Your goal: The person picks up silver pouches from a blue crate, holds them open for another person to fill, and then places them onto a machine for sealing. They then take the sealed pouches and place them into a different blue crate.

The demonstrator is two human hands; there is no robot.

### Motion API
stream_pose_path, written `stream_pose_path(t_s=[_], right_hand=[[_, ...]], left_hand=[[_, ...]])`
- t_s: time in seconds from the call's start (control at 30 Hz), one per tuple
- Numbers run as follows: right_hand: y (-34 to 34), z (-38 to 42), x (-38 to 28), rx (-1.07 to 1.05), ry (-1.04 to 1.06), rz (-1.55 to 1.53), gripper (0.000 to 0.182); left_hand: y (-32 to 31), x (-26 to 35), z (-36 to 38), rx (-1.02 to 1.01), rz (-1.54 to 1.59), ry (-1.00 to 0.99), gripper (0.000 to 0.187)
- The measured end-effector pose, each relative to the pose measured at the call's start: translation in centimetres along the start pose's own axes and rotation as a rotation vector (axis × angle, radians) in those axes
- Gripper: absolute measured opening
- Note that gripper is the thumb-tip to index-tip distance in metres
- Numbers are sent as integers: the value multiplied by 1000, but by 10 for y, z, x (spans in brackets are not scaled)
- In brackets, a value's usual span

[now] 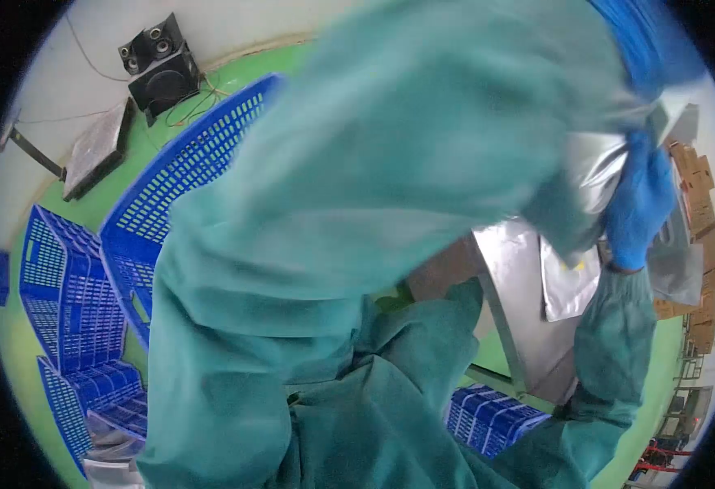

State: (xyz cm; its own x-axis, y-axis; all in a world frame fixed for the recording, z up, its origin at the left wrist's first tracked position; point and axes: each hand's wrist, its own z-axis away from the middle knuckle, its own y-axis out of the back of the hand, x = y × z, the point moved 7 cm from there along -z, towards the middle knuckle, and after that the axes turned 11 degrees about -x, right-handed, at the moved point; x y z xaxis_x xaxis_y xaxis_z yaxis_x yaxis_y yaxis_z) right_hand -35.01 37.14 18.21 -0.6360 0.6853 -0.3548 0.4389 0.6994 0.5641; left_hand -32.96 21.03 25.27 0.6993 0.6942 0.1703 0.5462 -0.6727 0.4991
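My left arm, in a green sleeve, sweeps across the middle of the head view. Its blue-gloved left hand (655, 49) is at the upper right, smeared by motion, and its fingers do not show clearly. Just below it, my right hand (641, 200), also blue-gloved, is closed at the edge of a shiny silver foil bag (598, 167). The left sleeve hides part of that bag. Another foil pouch (569, 281) with a small yellow mark lies on the metal table (512, 269) near my right wrist. A clear plastic bag (677, 265) shows beyond the wrist.
Blue perforated crates (92, 297) stand at the left, one large crate (186, 159) nearest the arm. Another blue crate (492, 420) sits below the table. Black speakers (162, 69) stand by the wall. Cardboard boxes (704, 236) are stacked at the far right.
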Motion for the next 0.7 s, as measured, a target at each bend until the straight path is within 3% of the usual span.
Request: stream_pose_path(t_s=[0.1,0.13,0.2,0.27,0.33,0.4,0.47,0.53,0.6,0.67,0.7], right_hand=[[8,-14,15,128,-93,28,21],[10,-14,17,169,-121,37,21],[15,-3,-13,336,101,521,25],[11,10,-1,336,2,465,19],[-4,37,25,308,41,263,17],[-30,68,55,-93,133,334,14],[-42,93,82,-99,-377,-298,13],[-29,96,98,-159,-375,-186,8],[-29,90,90,-88,-328,-205,9],[-35,87,77,-129,-435,-336,15],[-34,85,80,-173,-390,-300,19]], left_hand=[[65,-72,61,-15,-211,103,29],[78,-105,87,-55,-293,213,30],[92,-173,158,-144,-389,500,32],[89,-240,250,-126,-191,837,30],[66,-273,330,-398,-326,780,19],[39,-295,400,-566,-260,716,17],[23,-290,416,-638,-278,800,16],[-6,-287,425,-770,-273,935,19],[-38,-299,438,-803,-252,997,21],[-97,-334,475,-959,-324,1018,51],[-116,-342,479,-1019,-365,1026,48]])
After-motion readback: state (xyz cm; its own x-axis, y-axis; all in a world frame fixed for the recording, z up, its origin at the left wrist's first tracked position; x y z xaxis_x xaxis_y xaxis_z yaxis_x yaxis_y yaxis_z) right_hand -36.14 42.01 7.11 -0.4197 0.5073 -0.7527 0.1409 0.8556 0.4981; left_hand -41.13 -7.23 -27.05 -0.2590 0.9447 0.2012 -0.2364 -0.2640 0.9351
